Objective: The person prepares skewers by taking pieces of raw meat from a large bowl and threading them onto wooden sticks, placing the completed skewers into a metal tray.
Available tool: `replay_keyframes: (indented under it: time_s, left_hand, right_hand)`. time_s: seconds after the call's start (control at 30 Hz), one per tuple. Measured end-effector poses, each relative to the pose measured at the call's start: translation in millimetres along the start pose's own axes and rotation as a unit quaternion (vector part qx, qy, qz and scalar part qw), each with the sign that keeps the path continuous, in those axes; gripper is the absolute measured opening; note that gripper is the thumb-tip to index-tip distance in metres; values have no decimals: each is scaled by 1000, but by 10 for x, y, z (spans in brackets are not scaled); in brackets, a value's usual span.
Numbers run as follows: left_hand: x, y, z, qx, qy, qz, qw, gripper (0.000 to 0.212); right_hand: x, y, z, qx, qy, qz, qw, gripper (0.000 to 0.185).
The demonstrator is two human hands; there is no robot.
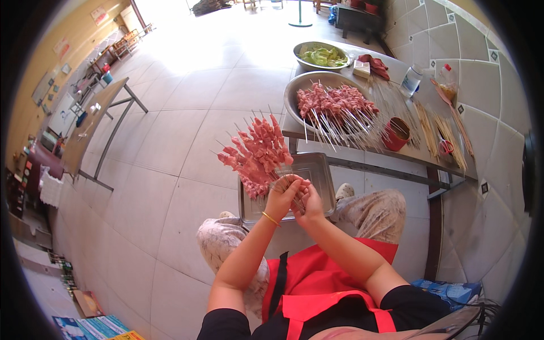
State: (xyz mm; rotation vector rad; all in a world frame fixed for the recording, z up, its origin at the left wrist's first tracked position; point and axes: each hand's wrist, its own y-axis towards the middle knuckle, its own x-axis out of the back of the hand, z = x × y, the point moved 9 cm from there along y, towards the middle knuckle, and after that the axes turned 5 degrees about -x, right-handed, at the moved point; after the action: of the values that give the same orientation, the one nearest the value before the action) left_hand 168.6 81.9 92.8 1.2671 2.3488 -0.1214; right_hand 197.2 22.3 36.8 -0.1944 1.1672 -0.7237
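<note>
My left hand point(282, 196) and my right hand point(309, 202) meet around the sticks of a fanned bunch of raw meat skewers point(259, 146). The meat points up and to the left, with thin tips sticking out beyond it. Below the bunch is a rectangular metal tray point(316, 170), partly hidden by my hands and the meat. More meat lies low at the tray's left side; whether it belongs to the held bunch I cannot tell. A large metal basin point(291, 100) on the table holds many more meat skewers point(335, 104), their sticks hanging over its near rim.
The metal-legged table point(418, 155) also carries a bowl of lettuce point(321, 57), a red can point(396, 134), loose bamboo skewers point(426, 129), red-handled scissors point(446, 146) and a clear bottle point(411, 80). A second table point(91, 123) stands left. Tiled wall point(484, 83) bounds the right.
</note>
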Motion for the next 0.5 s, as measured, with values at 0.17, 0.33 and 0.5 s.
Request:
replay_keyframes:
  time_s: [0.17,0.33,0.5]
  left_hand:
    - [25,-8,-75,28,40,-30,998,12]
    - [70,36,-99,-25,102,-21,994,12]
    - [-66,-45,-12,105,-149,-98,978,7]
  right_hand:
    - [10,-160,15,64,-177,12,982,31]
    - [62,-243,39,193,-365,39,910,25]
    - [-117,-468,224,371,-691,-42,618,22]
